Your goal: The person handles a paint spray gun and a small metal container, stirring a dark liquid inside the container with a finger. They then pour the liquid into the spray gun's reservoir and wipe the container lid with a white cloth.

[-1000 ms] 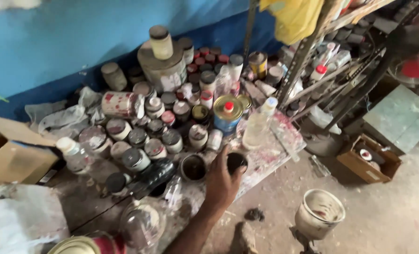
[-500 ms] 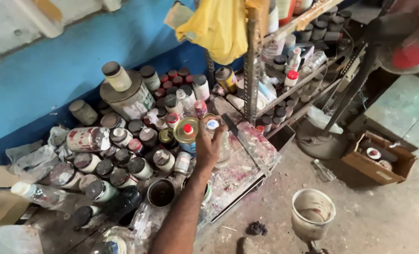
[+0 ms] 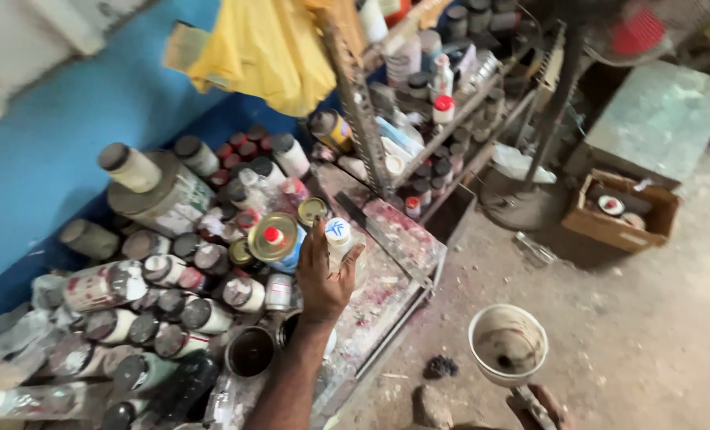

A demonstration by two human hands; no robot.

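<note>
A: Packages noted? Labels?

B: Plastic bottle (image 3: 340,243), white cap with blue mark, gripped in left hand (image 3: 323,275). Just left, flat round tin (image 3: 275,239), gold top, red cap. Cans (image 3: 164,302) massed against blue wall, labels smeared.

A: Right side?

B: Open cardboard box (image 3: 619,213) on floor, small tins inside.

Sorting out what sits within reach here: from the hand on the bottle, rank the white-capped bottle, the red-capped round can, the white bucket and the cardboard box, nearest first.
From the left hand:
1. White-capped bottle, gripped in it.
2. Red-capped round can, just left.
3. White bucket, on the floor, lower right.
4. Cardboard box, far right.
</note>
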